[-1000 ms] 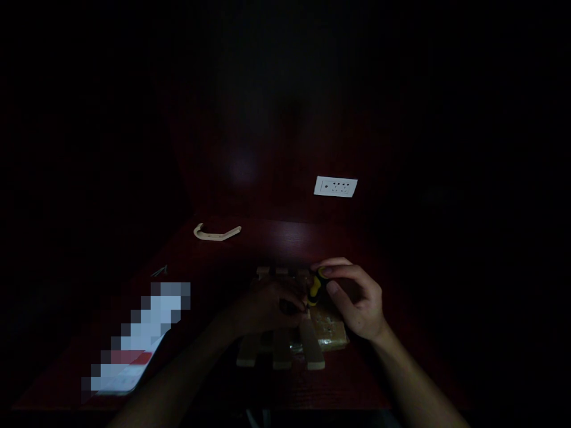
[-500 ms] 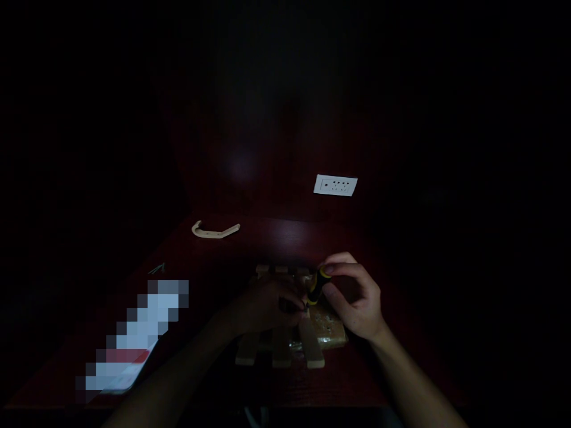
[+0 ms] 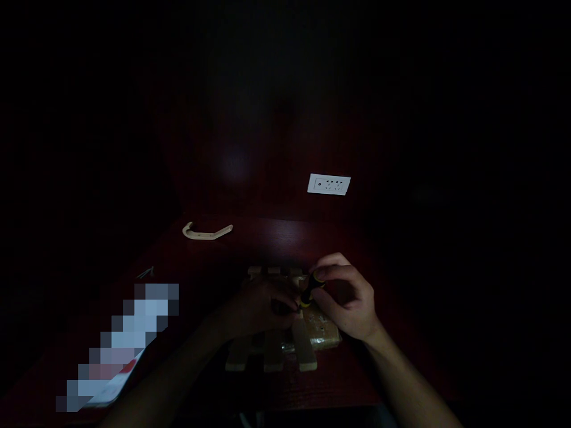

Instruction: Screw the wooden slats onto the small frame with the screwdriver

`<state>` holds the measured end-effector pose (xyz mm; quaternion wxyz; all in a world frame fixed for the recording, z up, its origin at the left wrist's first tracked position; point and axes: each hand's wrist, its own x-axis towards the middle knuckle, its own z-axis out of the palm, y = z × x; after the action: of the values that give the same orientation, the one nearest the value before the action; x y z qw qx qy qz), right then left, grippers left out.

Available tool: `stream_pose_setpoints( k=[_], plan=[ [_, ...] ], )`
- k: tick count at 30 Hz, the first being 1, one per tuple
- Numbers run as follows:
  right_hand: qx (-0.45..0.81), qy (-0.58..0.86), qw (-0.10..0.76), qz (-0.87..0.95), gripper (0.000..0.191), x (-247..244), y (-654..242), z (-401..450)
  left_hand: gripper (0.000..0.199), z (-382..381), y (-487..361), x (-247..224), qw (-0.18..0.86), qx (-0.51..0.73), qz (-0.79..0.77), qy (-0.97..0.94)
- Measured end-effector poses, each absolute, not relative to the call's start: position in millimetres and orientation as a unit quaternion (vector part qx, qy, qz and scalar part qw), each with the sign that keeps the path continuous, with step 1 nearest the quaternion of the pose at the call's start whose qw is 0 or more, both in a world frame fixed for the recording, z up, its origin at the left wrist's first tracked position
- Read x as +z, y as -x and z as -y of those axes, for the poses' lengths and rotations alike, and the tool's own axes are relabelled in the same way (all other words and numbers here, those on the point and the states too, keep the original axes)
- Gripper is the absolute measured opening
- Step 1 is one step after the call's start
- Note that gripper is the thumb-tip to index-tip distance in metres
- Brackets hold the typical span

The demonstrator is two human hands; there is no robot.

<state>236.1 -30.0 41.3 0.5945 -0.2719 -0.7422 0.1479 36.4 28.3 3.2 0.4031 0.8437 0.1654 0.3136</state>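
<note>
My right hand (image 3: 352, 297) grips the black and yellow handle of a short screwdriver (image 3: 307, 293) between thumb and fingers. The screwdriver leans, its lower end over a pale wooden slat (image 3: 304, 351). My left hand (image 3: 263, 303) lies across the slats, its fingertips pinched close to the screwdriver's lower end; what they hold there is too dark and small to make out. Two more slats, a middle one (image 3: 273, 356) and a left one (image 3: 238, 356), run side by side with it. Beneath them sits a brown block wrapped in clear tape (image 3: 328, 330).
A curved pale wooden piece (image 3: 207, 234) lies at the back left of the dark red table (image 3: 281, 238). Several thin screws or nails (image 3: 146, 273) lie farther left, near a pixelated pale flat object (image 3: 118, 380). A white socket plate (image 3: 329, 184) is on the back wall.
The whole view has shifted, so things appear slightly farther left. My right hand still holds the screwdriver, its fingers turned a little around the handle. My left hand stays at the slat.
</note>
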Motion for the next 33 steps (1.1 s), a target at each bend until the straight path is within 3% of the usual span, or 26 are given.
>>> stream_pose_setpoints(
  k=[5,25,33],
  plan=[
    [0.159,0.271,0.583,0.749,0.026,42.5,-236.5,32.1,0.013,-28.9,-35.7,3.1,0.394,0.322,-0.164,-0.845],
    [0.184,0.258,0.588,0.744,0.036,38.7,-237.2,29.3,0.013,-29.0,-34.2,1.6,0.406,0.289,-0.185,-0.847],
    [0.154,0.242,0.586,0.758,0.040,44.8,-236.7,31.1,0.022,-31.1,-33.6,2.5,0.391,0.287,-0.168,-0.858]
  ],
)
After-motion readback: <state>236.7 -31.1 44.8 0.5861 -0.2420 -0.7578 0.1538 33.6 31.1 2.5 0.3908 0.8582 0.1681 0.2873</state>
